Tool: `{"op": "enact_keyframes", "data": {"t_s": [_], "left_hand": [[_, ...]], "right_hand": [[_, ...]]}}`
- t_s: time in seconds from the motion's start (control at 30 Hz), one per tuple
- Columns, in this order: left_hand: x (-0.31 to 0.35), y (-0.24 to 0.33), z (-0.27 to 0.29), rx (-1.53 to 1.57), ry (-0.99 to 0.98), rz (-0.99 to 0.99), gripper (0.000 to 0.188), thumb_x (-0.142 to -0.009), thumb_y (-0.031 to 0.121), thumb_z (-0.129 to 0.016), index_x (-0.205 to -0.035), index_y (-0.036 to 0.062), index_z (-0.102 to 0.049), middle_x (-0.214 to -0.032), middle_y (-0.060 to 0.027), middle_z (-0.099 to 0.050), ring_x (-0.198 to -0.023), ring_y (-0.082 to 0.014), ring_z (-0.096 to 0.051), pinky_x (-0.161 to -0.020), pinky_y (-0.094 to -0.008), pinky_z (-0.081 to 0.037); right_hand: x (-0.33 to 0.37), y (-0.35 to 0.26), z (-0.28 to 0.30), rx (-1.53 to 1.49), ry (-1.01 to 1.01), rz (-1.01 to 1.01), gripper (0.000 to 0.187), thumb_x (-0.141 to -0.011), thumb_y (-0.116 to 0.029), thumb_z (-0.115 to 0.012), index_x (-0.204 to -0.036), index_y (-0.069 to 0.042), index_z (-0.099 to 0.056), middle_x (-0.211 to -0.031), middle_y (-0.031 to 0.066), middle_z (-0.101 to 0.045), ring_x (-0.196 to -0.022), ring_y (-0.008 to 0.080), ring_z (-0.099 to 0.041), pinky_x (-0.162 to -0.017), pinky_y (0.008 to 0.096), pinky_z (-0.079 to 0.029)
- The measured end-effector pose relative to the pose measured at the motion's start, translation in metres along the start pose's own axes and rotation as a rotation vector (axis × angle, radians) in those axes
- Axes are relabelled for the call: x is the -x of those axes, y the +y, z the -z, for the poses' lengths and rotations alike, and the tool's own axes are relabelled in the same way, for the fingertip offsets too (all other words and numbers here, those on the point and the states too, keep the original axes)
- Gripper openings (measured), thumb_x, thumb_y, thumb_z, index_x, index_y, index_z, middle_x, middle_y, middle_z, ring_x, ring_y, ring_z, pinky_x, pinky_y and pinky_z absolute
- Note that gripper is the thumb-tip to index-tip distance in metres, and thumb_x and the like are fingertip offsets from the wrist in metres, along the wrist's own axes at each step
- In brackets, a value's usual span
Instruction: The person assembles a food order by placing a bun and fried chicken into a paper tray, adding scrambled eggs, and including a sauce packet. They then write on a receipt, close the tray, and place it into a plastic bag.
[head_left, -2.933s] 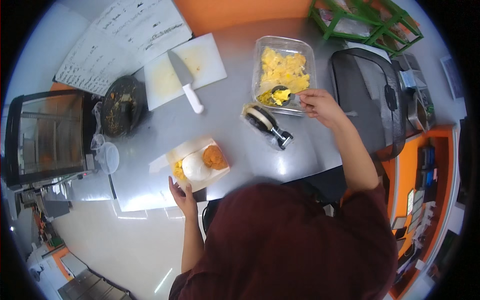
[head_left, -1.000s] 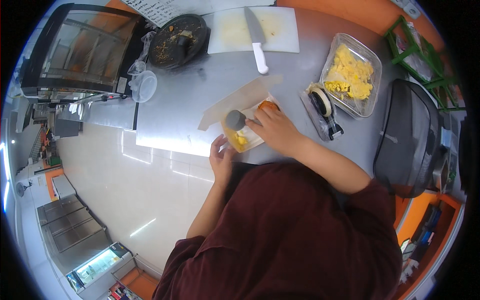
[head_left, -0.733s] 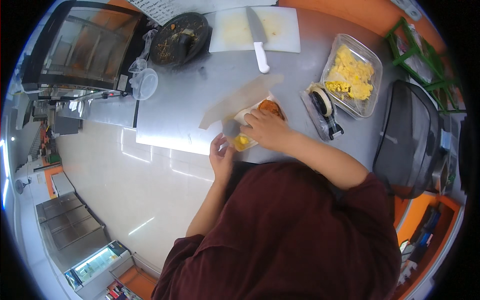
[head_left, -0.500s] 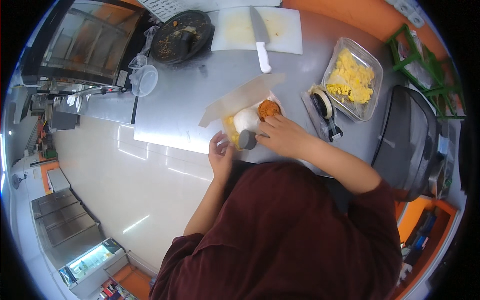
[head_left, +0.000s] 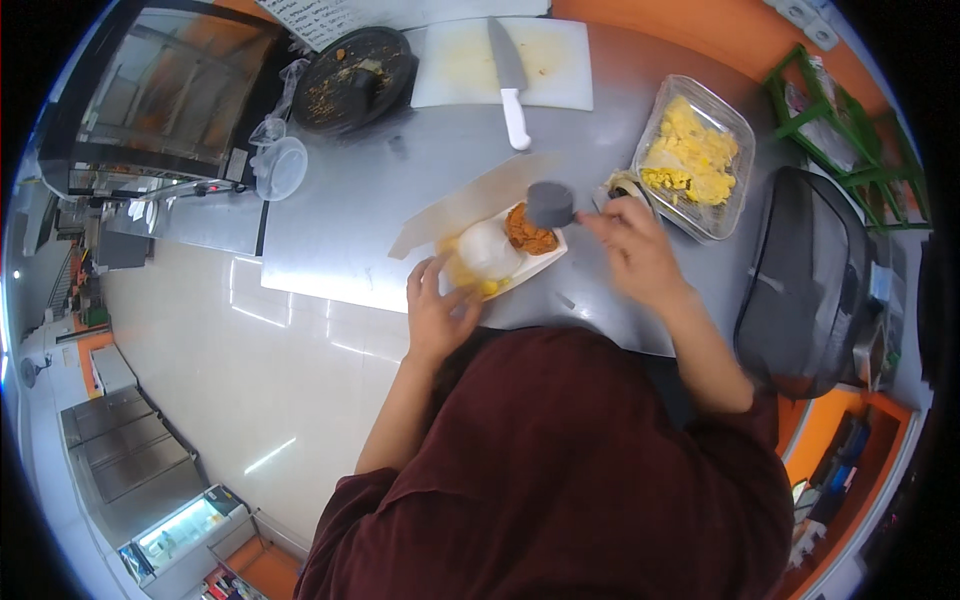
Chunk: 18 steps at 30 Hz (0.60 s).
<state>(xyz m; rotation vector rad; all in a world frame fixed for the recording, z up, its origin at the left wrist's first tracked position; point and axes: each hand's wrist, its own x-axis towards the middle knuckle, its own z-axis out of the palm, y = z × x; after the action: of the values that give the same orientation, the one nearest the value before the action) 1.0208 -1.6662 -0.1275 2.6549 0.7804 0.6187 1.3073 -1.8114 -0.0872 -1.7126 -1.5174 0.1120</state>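
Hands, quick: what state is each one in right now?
Left hand: open, at the left end of the food box.
Right hand: closed, holding the dark grey scoop.

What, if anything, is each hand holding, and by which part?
Right hand: the grey scoop, by its handle. Left hand: at left end of the open box; whether it grips cannot be told.

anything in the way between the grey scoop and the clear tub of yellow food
Yes: the tape dispenser sits between the grey scoop and the clear tub, partly hidden by the right hand holding the scoop. It looks low, so passing above it seems possible.
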Motion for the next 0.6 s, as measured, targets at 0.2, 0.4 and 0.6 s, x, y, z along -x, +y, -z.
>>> {"op": "enact_keyframes", "data": {"t_s": [0.2,0.4,0.6], "left_hand": [[0.012,-0.013,-0.012,-0.031,0.143,0.11,0.02,-0.073,0.016,-0.079,-0.09,0.0087,-0.073,-0.127,-0.0163,-0.056,-0.12,-0.0402,-0.048,-0.1,-0.0495,-0.042],[0.003,-0.003,-0.012,-0.012,0.021,0.095,0.018,-0.076,0.019,-0.08,-0.091,0.0105,-0.075,-0.129,-0.0123,-0.055,-0.123,-0.0399,-0.044,-0.103,-0.0486,-0.039],[0.019,-0.019,-0.028,0.195,0.159,0.21,0.048,-0.083,0.015,-0.074,-0.128,0.0027,-0.06,-0.13,-0.0175,-0.05,-0.121,-0.0342,-0.047,-0.105,-0.0463,-0.038]], "right_hand": [[0.007,0.039,0.099,0.332,0.215,-0.374,0.023,-0.092,-0.007,-0.058,-0.112,-0.006,-0.07,-0.097,0.0174,-0.065,-0.091,0.0372,-0.063,-0.08,0.043,-0.051],[0.028,0.074,0.117,0.677,-0.12,-0.699,0.022,-0.096,-0.013,-0.055,-0.108,-0.005,-0.071,-0.104,0.0166,-0.068,-0.097,0.0376,-0.065,-0.084,0.0455,-0.052],[0.021,0.086,0.057,0.747,-0.201,-0.767,0.028,-0.091,-0.009,-0.052,-0.116,0.002,-0.058,-0.111,0.022,-0.064,-0.094,0.0378,-0.068,-0.082,0.0504,-0.054]]}}
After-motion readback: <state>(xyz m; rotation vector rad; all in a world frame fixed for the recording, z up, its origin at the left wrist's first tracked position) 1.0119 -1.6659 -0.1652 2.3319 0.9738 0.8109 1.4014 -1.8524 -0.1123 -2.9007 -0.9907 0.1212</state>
